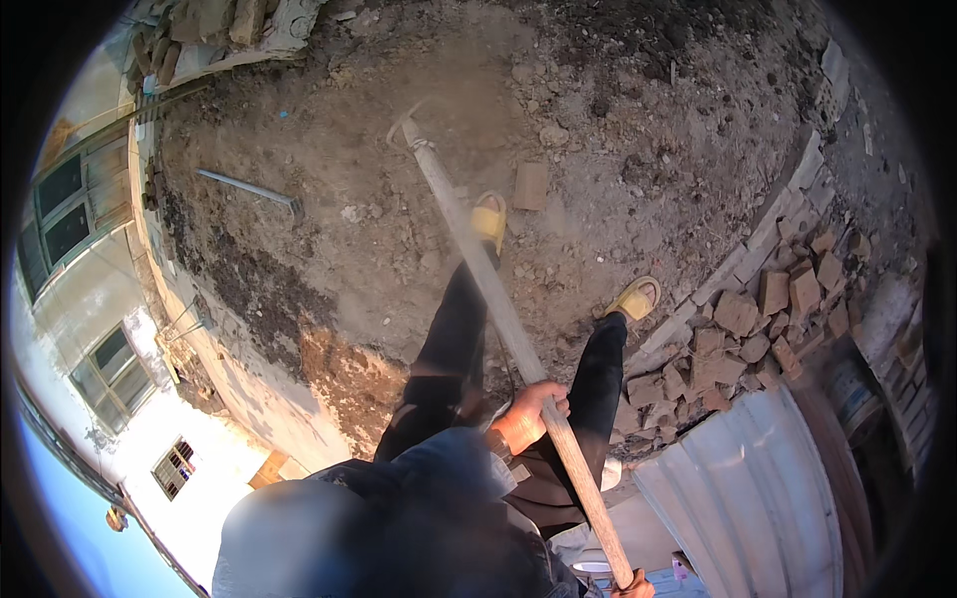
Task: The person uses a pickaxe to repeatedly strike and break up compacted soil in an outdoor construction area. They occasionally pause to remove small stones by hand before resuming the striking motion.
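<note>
A long wooden-handled pickaxe [493, 291] slants across the view from lower right to upper left. My left hand [523, 418] is closed around the lower half of its handle. At the butt end, by the bottom edge of the view, my right hand [634, 586] grips the same handle and is partly cut off. The thin curved metal head [404, 127] is blurred, over or on the loose earth [478, 90]; whether it touches cannot be told. Haze like dust hangs near it. A single brick [531, 185] lies right of the handle, near my forward foot in a yellow slipper [489, 220].
A long-handled tool [250, 187] lies on the ground at left. My other yellow slipper [635, 298] stands near a low masonry edge [755, 232], with heaped broken bricks [736, 314] beyond it. Corrugated sheeting [755, 478] is at lower right. A building with windows [112, 366] borders the left.
</note>
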A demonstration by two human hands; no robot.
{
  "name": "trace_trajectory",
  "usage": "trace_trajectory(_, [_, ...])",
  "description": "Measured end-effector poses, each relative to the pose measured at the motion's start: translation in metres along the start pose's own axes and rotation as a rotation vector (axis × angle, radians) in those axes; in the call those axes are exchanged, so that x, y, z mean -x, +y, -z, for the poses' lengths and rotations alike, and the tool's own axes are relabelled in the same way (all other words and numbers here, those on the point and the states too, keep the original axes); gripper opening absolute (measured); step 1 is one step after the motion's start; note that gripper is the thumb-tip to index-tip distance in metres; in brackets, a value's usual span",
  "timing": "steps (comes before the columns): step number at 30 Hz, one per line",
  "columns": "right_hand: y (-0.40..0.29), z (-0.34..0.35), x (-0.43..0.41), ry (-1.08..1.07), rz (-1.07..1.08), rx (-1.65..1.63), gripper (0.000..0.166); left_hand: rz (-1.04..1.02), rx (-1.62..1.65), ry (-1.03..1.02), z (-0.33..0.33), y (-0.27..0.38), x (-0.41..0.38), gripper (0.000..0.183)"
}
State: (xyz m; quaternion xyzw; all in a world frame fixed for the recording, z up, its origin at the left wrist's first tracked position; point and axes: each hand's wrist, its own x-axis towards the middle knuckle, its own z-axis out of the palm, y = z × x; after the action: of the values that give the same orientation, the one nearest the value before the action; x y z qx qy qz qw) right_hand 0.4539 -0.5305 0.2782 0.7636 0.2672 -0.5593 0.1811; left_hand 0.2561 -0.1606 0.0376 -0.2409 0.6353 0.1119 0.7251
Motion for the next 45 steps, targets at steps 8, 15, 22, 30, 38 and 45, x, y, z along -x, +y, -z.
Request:
trace_trajectory(8, [-0.138,0.065,-0.151,0.138,0.129,0.061,0.029,-0.265,0.073,-0.138,-0.015,0.152,-0.062,0.011])
trace_trajectory(15, [-0.239,0.130,-0.301,0.115,0.285,-0.217,0.085,-0.086,0.177,-0.200,-0.007,0.178,-0.136,0.015])
trace_trajectory(22, [-0.401,0.146,-0.554,0.380,0.237,0.152,0.108,0.020,0.266,-0.181,0.010,0.178,-0.179,0.014])
trace_trajectory(30, [-0.539,0.067,-0.726,0.503,0.150,-0.008,0.117,0.102,0.202,-0.231,0.007,0.184,-0.186,0.019])
trace_trajectory(38, [-0.512,0.066,-0.715,0.580,0.217,-0.329,0.103,0.097,0.206,-0.226,0.009,0.186,-0.192,0.013])
trace_trajectory(45, [-0.365,0.134,-0.661,0.698,0.039,-0.946,0.104,0.117,0.274,-0.044,-0.014,0.191,-0.188,0.014])
